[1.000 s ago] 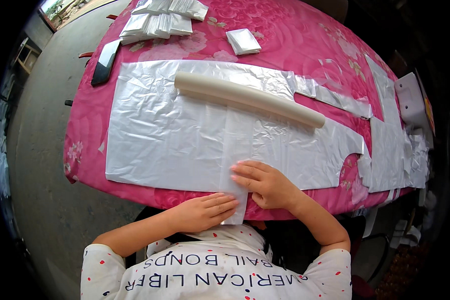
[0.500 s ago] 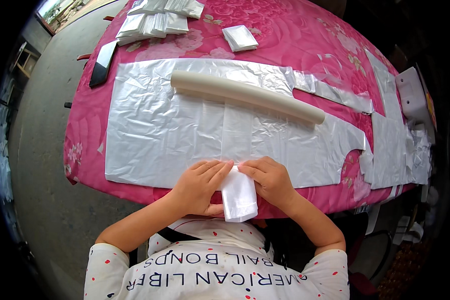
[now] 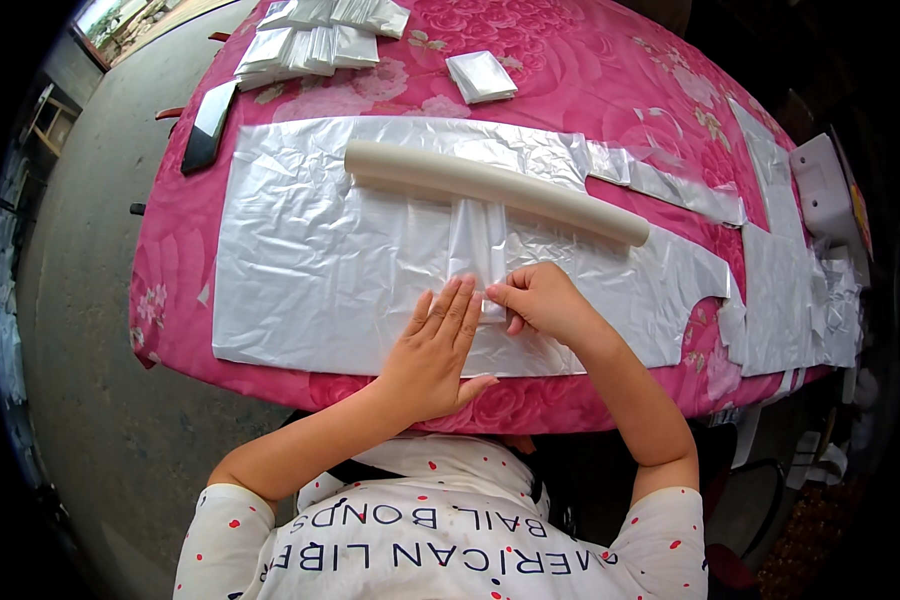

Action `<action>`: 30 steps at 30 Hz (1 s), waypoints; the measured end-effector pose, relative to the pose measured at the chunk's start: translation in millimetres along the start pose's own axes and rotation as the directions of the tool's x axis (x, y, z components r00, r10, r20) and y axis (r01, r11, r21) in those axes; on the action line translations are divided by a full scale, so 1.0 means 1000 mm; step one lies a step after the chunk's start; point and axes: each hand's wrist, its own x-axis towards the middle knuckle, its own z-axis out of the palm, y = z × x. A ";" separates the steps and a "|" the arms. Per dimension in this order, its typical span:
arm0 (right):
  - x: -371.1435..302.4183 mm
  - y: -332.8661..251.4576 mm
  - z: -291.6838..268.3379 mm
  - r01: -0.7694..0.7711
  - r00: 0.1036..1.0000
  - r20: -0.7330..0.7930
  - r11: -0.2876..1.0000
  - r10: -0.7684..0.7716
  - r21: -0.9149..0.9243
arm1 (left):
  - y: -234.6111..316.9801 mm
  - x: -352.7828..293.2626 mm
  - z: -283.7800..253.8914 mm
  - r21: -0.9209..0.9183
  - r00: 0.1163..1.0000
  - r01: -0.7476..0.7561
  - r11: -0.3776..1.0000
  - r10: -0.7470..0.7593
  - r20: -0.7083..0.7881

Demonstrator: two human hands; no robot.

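A stack of thin, shiny white plastic sheets (image 3: 300, 260), cut with curved notches at the right end, lies across the table before me. On top of it, a narrow folded plastic sheet (image 3: 468, 240) runs from beneath a cream-coloured tube (image 3: 490, 187) toward me. My left hand (image 3: 430, 345) lies flat with its fingers stretched out, fingertips on the folded sheet's near left part. Beside it, my right hand (image 3: 548, 305) pinches the folded sheet's right edge between thumb and forefinger. The tube rests slantwise over the stack.
Folded white plastic packets (image 3: 310, 45) are piled at the far left, with a smaller packet stack (image 3: 481, 77) nearby. A dark phone (image 3: 208, 128) lies at the left edge. A white plastic box (image 3: 826, 195) and more sheets (image 3: 782, 300) are at the right of the pink flowered tablecloth (image 3: 175, 290).
The white folded bundle no longer hangs over the table's near edge. Both hands have moved forward onto the stack; the left now lies flat, and a folded strip shows near the tube.
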 end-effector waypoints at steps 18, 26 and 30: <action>0.002 0.021 -0.006 0.674 0.556 0.247 0.256 -0.794 -0.693 | -0.018 0.023 -0.011 0.085 0.982 -0.047 0.995 0.061 -0.179; 0.007 0.027 -0.013 0.730 0.517 0.177 0.323 -0.837 -0.603 | -0.029 0.026 -0.014 0.109 0.960 -0.191 0.975 0.209 -0.184; -0.012 0.039 0.005 0.745 0.451 0.184 0.255 -0.874 -0.616 | -0.024 0.002 -0.014 0.054 0.891 -0.389 0.920 0.390 -0.234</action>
